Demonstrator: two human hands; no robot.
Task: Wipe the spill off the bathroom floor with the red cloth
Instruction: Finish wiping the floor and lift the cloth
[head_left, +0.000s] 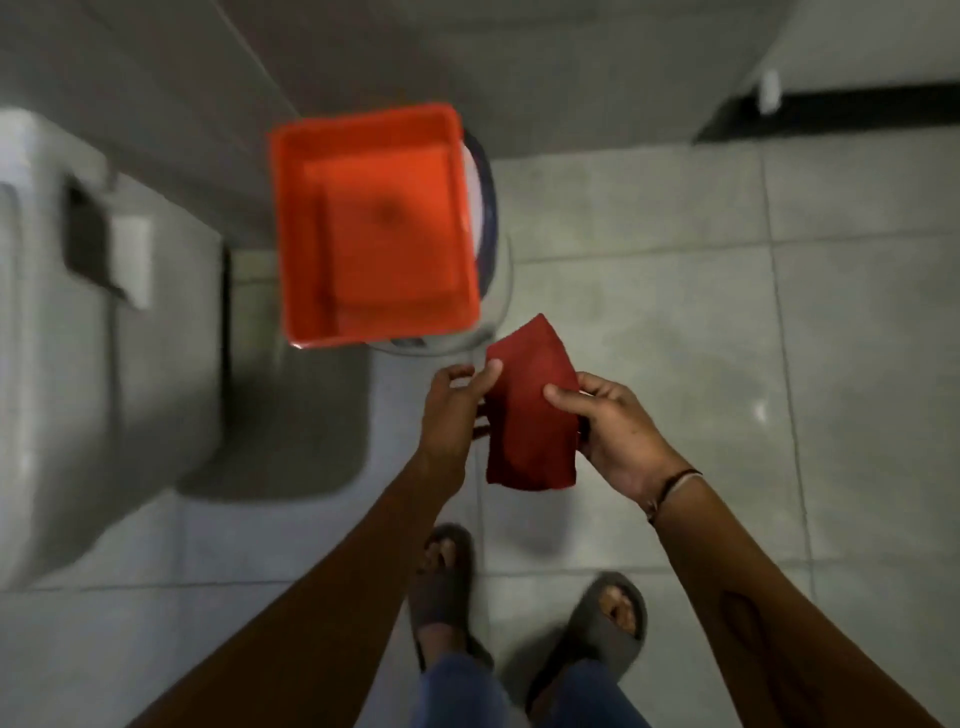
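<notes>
A dark red cloth (530, 410) hangs folded in the air in front of me, above the grey tiled floor (779, 312). My left hand (454, 410) pinches its left edge with thumb and fingers. My right hand (610, 421) grips its right edge, thumb on top. A faint wet sheen with a small glint (761, 413) shows on the tiles to the right of the cloth. The view is dim and slightly blurred.
An orange square tub (374, 228) sits on a round bucket (488, 208) just beyond the cloth. A white toilet (78, 338) fills the left side. My feet in grey slides (519, 613) stand on the tiles below. A wall base and dark gap (831, 111) lie far right.
</notes>
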